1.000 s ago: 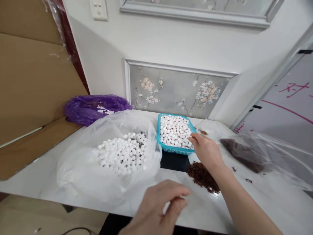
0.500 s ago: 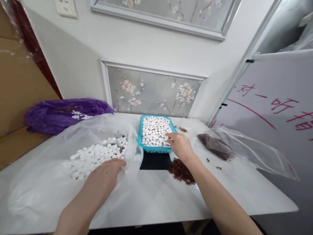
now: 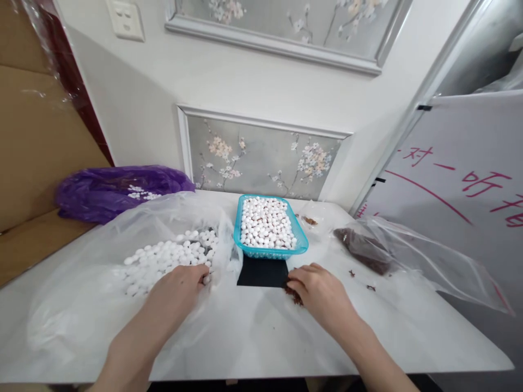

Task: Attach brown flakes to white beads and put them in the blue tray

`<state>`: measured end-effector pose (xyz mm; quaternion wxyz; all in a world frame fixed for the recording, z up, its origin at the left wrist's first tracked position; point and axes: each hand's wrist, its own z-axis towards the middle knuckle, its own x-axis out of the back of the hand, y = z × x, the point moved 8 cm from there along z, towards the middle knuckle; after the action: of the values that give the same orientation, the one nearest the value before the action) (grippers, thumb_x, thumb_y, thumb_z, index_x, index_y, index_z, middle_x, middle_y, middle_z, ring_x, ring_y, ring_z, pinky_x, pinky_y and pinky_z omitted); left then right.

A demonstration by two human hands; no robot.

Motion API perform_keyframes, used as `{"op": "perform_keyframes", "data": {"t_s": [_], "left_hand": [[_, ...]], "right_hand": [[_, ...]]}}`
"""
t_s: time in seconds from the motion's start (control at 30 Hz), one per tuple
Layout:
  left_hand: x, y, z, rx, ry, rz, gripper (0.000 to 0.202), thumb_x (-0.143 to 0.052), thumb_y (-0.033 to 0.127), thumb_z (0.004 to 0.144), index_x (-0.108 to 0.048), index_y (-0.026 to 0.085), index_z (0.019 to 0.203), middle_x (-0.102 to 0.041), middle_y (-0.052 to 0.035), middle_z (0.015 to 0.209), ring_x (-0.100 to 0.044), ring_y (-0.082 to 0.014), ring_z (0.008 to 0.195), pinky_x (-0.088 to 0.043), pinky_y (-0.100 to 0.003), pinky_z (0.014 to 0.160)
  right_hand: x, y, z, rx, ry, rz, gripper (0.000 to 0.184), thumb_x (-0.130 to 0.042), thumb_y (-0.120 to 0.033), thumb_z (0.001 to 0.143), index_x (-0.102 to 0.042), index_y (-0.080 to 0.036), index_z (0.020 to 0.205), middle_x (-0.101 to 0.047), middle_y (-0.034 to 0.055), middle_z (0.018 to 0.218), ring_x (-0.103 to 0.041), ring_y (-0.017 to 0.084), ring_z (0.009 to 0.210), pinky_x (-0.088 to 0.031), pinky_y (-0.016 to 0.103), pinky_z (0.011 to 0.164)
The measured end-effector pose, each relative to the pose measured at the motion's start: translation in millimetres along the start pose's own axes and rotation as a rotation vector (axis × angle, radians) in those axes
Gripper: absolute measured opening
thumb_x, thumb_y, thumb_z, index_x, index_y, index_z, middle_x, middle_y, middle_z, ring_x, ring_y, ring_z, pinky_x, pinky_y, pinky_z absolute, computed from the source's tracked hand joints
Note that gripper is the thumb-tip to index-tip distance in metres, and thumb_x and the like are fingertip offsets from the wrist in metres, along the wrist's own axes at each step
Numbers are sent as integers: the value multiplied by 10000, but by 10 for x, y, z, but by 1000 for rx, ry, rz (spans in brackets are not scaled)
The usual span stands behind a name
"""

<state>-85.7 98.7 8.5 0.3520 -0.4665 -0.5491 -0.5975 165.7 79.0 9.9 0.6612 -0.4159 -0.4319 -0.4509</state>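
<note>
My left hand (image 3: 182, 286) is inside the edge of a clear plastic bag (image 3: 81, 305), its fingers pinched at a small white ball (image 3: 206, 279) beside many loose white balls (image 3: 163, 258). My right hand (image 3: 322, 288) reaches over a pile of small reddish-brown pieces (image 3: 295, 296), covering most of it. Its fingers are drawn together at the pile, and what is between the tips is hidden. Behind both hands stands a blue plastic basket (image 3: 302, 242) filled with white balls (image 3: 267, 223), with reddish-brown bits showing among them.
A black flat piece (image 3: 262, 273) lies before the basket on the white table (image 3: 245, 337). On the left are a purple bag (image 3: 98, 188) and cardboard (image 3: 36, 130). A clear bag of dark brown material (image 3: 363, 250) lies right, near a few loose bits (image 3: 370, 287).
My right hand has moved from the basket's right side down to the reddish-brown pile. My left hand's fingers have curled in at the white balls. The view has shifted slightly.
</note>
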Motion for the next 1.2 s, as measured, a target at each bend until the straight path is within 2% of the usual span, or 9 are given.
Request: {"op": "perform_keyframes", "data": {"t_s": [0.17, 0.27, 0.37, 0.43, 0.57, 0.7, 0.83, 1.07, 1.2], "left_hand": [[41, -11, 32, -56, 72, 78, 311, -371, 162, 807, -641, 206, 954, -690, -112, 907, -621, -296, 861, -414, -369, 675], [246, 41, -12, -111, 237, -5, 289, -354, 209, 855, -626, 192, 949, -667, -113, 945, -611, -278, 859, -422, -379, 718], [551, 197, -234, -134, 506, -270, 195, -448, 272, 855, -626, 223, 918, -644, -76, 990, -603, -235, 865, -437, -330, 758], [556, 325, -400, -115, 551, -598, 115, -549, 291, 812, -642, 246, 862, -646, -35, 970, -616, -199, 806, -466, -285, 730], [-133, 760, -540, 10, 80, -1397, 125, -690, 277, 715, -703, 221, 825, -674, -18, 861, -636, -151, 681, -520, -252, 688], [-829, 1005, -571, 273, -288, -1825, 162, -739, 236, 691, -715, 175, 839, -664, -23, 801, -613, -97, 688, -517, -192, 707], [-1048, 968, -466, 353, -348, -2001, 133, -715, 216, 724, -693, 182, 851, -636, -5, 779, -592, -70, 662, -515, -163, 659], [-1076, 901, -446, 411, -346, -2055, 101, -704, 189, 735, -705, 149, 827, -628, -10, 761, -590, -65, 658, -529, -152, 658], [-1123, 861, -461, 442, -311, -2077, 155, -731, 148, 701, -718, 128, 855, -663, -38, 807, -619, -82, 697, -537, -159, 700]], "right_hand": [[-225, -20, -127, 11, -10, -71, 217, -521, -68, 813, -675, -212, 762, -670, 49, 796, -584, 229, 814, -375, 319, 692], [-256, 4, -127, 12, 3, -63, 249, -483, -44, 825, -646, -214, 746, -649, 42, 789, -573, 213, 790, -363, 315, 687], [-238, 23, -145, 2, 19, -20, 250, -458, -46, 840, -620, -215, 752, -639, 33, 807, -567, 200, 781, -363, 307, 685], [-216, 45, -164, -19, 33, 20, 238, -446, -53, 849, -607, -212, 774, -641, 31, 810, -567, 203, 784, -369, 306, 683], [-172, 109, -200, -64, 67, 118, 233, -421, -59, 862, -596, -213, 847, -641, 17, 780, -571, 204, 771, -392, 303, 680], [-141, 171, -247, -85, 112, 220, 239, -450, -81, 854, -616, -232, 939, -641, 26, 905, -579, 205, 847, -424, 305, 730], [-110, 246, -304, -123, 190, 314, 201, -476, -131, 859, -646, -221, 799, -621, 32, 892, -591, 185, 792, -451, 295, 706], [18, 298, -457, -218, 393, 491, 157, -501, -226, 875, -655, -203, 853, -636, 52, 903, -608, 174, 808, -482, 279, 735], [-63, 125, -578, -274, 279, 856, 127, -542, -255, 859, -653, -232, 915, -657, 18, 811, -615, 158, 717, -498, 263, 673]]}}
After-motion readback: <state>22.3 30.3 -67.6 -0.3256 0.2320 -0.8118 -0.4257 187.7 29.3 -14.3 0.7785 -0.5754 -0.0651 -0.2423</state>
